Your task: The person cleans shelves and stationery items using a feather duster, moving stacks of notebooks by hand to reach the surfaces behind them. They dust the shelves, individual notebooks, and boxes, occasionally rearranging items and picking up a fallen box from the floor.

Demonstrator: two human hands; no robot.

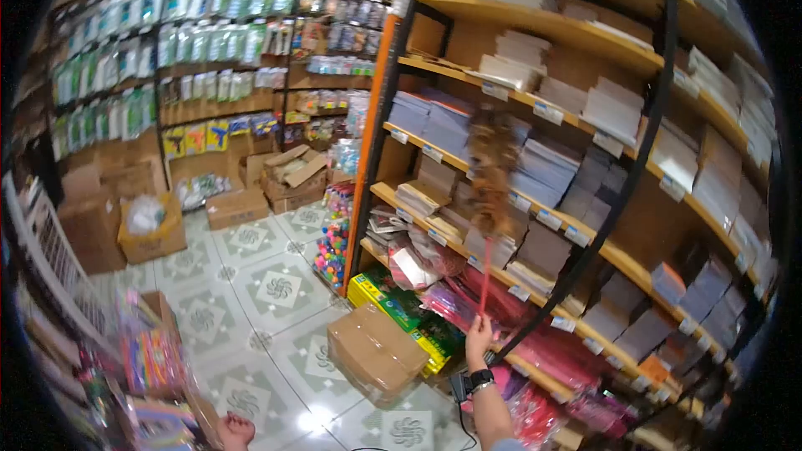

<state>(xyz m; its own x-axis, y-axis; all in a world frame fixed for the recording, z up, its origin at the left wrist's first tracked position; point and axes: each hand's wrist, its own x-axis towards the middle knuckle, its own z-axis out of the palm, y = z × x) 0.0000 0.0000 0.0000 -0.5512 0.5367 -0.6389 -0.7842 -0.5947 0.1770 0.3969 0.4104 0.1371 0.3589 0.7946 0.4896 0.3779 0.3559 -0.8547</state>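
Observation:
My right hand (pixel 479 337), with a dark watch on the wrist, is closed round the lower end of a thin red handle. The handle belongs to a brown feather duster (pixel 491 169), held upright and blurred, in front of the shelves of stacked paper goods (pixel 547 169). At the bottom left of the view my left hand (pixel 236 431) is low over the tiled floor, fingers curled in, and nothing shows in it. Near my right hand, to its left, a closed cardboard box (pixel 378 352) sits on the floor beside green and yellow packages (pixel 388 305).
Wall racks (pixel 221 38) with hanging packets stand at the back left, with cardboard boxes (pixel 238 207) below. A white wire rack (pixel 58 259) and a box of colourful packets (pixel 154 355) are at the left. Colourful balls (pixel 332 249) hang by the orange post (pixel 375 138).

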